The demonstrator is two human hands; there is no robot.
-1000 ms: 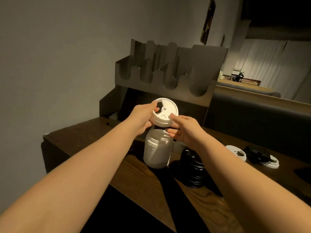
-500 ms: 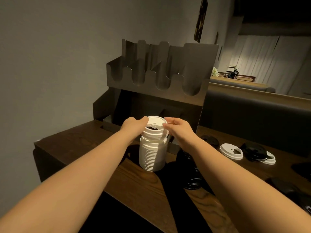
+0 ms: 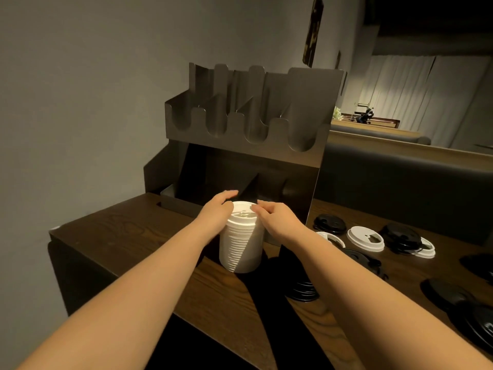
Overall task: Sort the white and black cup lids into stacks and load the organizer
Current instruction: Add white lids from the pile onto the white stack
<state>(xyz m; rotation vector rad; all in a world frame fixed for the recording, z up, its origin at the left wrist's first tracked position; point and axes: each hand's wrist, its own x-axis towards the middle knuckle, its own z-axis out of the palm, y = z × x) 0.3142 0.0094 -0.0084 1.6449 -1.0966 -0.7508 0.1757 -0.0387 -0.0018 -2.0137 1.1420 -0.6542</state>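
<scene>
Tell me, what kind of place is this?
Probably a café or coffee bar: a metal organizer with cup-shaped slots stands on a wooden counter, takeaway cup lids lie loose, and bench seating runs behind.

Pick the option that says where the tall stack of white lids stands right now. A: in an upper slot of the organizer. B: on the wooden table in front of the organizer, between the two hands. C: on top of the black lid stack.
B: the white lid stack stands on the wooden table before the organizer, with the left hand and right hand at its top.
</scene>
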